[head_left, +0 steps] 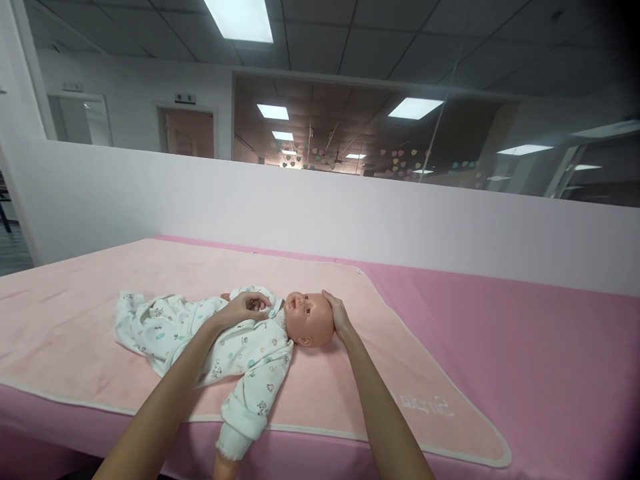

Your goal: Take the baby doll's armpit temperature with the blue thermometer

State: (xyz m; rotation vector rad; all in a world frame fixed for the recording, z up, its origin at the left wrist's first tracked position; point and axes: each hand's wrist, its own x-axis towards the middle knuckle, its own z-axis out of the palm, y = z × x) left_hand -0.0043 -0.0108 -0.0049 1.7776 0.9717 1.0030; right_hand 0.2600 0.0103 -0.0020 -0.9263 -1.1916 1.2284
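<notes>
A baby doll lies on its back, its head to the right, in a white long-sleeved outfit with small printed figures. My right hand cups the crown of its head, with fingers curved over the far side. Over the doll's upper chest, close to the collar, my left hand hovers or rests; contact is not clear. Its fingers are loosely bent, thumb apart from them, and I see nothing held. One doll arm hangs past the near edge. My left forearm hides part of the outfit's trunk.
Under the doll spreads a light-pink mat with a pale border, on a darker pink padded surface. A low white wall with glass above stands behind. Doorways show at the far left.
</notes>
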